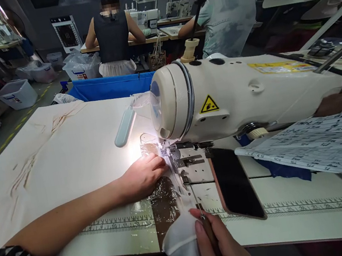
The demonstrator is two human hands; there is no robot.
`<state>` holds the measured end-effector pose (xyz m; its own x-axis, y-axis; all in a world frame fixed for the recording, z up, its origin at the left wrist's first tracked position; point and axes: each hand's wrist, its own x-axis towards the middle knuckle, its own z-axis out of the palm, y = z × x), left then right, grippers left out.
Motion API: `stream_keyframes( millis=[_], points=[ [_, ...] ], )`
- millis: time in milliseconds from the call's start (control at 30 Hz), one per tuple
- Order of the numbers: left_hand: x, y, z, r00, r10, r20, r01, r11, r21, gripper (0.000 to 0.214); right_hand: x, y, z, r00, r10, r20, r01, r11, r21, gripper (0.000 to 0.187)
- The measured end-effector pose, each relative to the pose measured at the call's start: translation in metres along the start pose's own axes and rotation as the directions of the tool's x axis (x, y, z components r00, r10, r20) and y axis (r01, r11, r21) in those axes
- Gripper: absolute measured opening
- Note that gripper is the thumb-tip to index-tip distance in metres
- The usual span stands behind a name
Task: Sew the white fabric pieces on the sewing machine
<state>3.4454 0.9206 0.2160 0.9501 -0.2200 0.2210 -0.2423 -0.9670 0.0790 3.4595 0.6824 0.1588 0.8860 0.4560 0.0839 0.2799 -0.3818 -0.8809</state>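
While the left hand (pixel 144 176) lies on the white fabric (pixel 182 242) by the sewing machine (pixel 233 91) needle, fingers together, pinching or pressing I cannot tell, the right hand (pixel 222 250) clamps its fingers on a wooden-handled awl (pixel 202 212). The fabric trails over the bench (pixel 65 163) edge. Beyond, a blue bin (pixel 108 87) hides its contents; a clear tub (pixel 81 71) holds plastic bags.

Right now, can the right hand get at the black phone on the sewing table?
Probably yes. The phone lies just beside the right hand, with nothing standing between them. But the hand grips a thin tool, so its fingers are not free.
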Motion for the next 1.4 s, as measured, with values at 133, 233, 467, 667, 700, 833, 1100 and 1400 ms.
stream_keyframes(
  millis=[133, 233, 467, 667, 700, 833, 1100, 1400],
  points=[
    [0.002, -0.002, 0.003, 1.000, -0.026, -0.009, 0.027, 0.995, 0.093, 0.031, 0.008, -0.002, 0.005, 1.000, -0.027, 0.000, 0.027, 0.999, 0.033, 0.040],
    [0.002, -0.003, 0.004, 0.997, -0.072, -0.026, 0.075, 0.987, 0.140, 0.032, 0.015, -0.006, 0.006, 0.999, -0.048, 0.008, 0.047, 0.999, 0.026, 0.037],
    [0.000, -0.002, 0.002, 0.999, -0.015, -0.031, 0.015, 1.000, 0.018, 0.030, 0.020, -0.010, 0.007, 0.999, -0.045, 0.010, 0.045, 0.999, 0.032, 0.035],
    [0.001, -0.004, 0.005, 0.998, -0.028, -0.061, 0.031, 0.998, 0.050, 0.030, 0.030, -0.008, 0.011, 0.993, -0.115, -0.005, 0.115, 0.993, -0.027, 0.035],
    [0.001, -0.005, 0.005, 0.997, -0.039, -0.066, 0.043, 0.997, 0.060, 0.031, 0.032, -0.006, 0.013, 0.989, -0.145, -0.009, 0.145, 0.989, -0.042, 0.034],
    [0.000, -0.003, 0.003, 0.993, -0.085, -0.084, 0.091, 0.993, 0.074, 0.036, 0.040, 0.000, 0.017, 0.977, -0.213, -0.014, 0.211, 0.974, -0.077, 0.033],
    [0.000, -0.002, -0.001, 0.999, -0.004, -0.045, 0.005, 0.999, 0.041, 0.032, 0.046, -0.008, 0.016, 0.979, -0.201, 0.010, 0.201, 0.975, -0.090, 0.034],
    [0.003, -0.001, -0.001, 0.997, -0.081, 0.008, 0.079, 0.986, 0.146, 0.036, 0.051, -0.010, 0.017, 0.954, -0.298, -0.044, 0.289, 0.946, -0.145, 0.031]
  ],
)
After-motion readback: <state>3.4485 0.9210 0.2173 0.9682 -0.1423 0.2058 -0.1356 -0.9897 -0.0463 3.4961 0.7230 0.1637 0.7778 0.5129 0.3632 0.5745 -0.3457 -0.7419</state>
